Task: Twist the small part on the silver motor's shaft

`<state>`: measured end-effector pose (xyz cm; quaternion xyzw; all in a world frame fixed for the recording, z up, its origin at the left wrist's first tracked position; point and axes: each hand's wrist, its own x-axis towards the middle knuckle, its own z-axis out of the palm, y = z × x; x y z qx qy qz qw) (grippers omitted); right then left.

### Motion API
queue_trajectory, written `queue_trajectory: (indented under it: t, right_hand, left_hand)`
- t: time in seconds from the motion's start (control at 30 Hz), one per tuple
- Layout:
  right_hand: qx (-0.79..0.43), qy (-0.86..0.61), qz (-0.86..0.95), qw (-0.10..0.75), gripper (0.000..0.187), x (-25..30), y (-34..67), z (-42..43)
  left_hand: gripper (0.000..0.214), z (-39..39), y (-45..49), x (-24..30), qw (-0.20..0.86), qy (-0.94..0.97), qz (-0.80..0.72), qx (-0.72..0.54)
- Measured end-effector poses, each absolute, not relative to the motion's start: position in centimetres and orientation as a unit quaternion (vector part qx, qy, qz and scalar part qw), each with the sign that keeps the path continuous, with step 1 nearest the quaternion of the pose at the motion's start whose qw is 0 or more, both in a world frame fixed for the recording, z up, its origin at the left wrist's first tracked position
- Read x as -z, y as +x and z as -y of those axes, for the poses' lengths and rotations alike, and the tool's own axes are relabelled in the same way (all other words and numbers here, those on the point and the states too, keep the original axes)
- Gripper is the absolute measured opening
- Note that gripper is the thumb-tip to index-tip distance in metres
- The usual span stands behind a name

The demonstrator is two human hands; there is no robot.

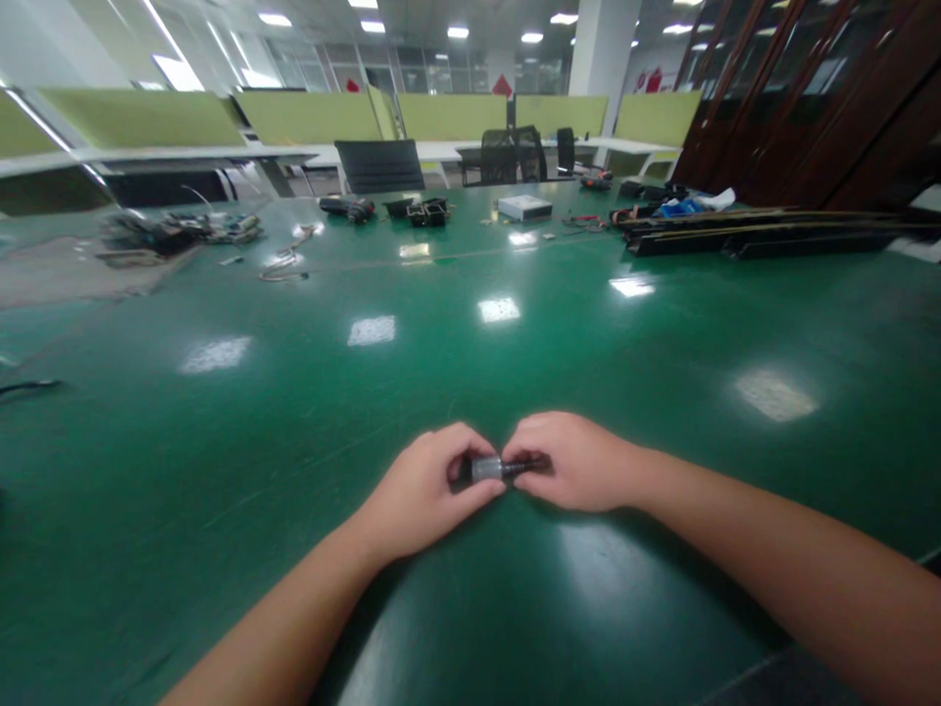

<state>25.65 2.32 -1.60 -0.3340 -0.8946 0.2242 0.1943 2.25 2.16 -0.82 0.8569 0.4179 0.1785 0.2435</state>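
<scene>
A small cylinder with a silver-grey body [486, 469] and a thin black ribbed end [516, 469] lies level between my hands, just over the green tabletop. Thumb and fingers of my left hand [422, 490] are closed round the silver-grey body from the left. From the right, my right hand [580, 463] pinches the black end. Whether the two portions are one piece or two joined parts I cannot tell, and the fingers hide both ends.
The glossy green table [441, 382] stretches ahead. Along its far side are a flat white-grey box [524, 207], black parts [419, 211], a power tool [348, 208], and long black strips [742, 233]. Cables [285, 265] and a heap of electronic parts [183, 230] lie at the far left.
</scene>
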Motion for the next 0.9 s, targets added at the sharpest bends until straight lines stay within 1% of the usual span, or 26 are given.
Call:
queue_trajectory:
  t: [0.9]
  right_hand:
    - [-0.211,-0.333,0.898,0.196,0.014,1.62,25.63,-2.28]
  left_hand:
    - [0.019,-2.27,2.1,1.19,0.242,0.86,-0.412,-0.182]
